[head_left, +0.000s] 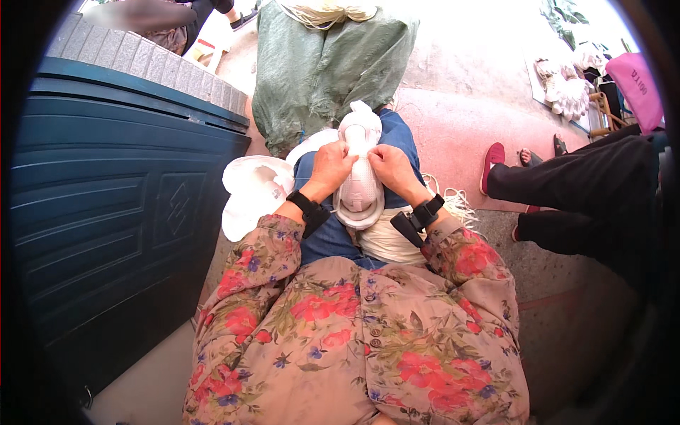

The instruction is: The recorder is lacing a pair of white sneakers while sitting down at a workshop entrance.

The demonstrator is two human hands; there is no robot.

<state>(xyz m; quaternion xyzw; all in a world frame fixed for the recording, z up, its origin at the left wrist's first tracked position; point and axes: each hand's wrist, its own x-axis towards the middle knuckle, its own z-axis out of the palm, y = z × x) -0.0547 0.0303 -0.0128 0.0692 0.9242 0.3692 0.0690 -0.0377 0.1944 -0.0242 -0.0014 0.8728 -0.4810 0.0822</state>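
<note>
green sack topped with cream cords, left fingers and right fingers pinching white shoe

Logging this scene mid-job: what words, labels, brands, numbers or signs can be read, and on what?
Pink fabric item, upper right: dark lettering, which I won't copy out.
Green woven sack: no readable text.
White shoe-shaped piece: no readable text.
Nothing else readable.
</note>
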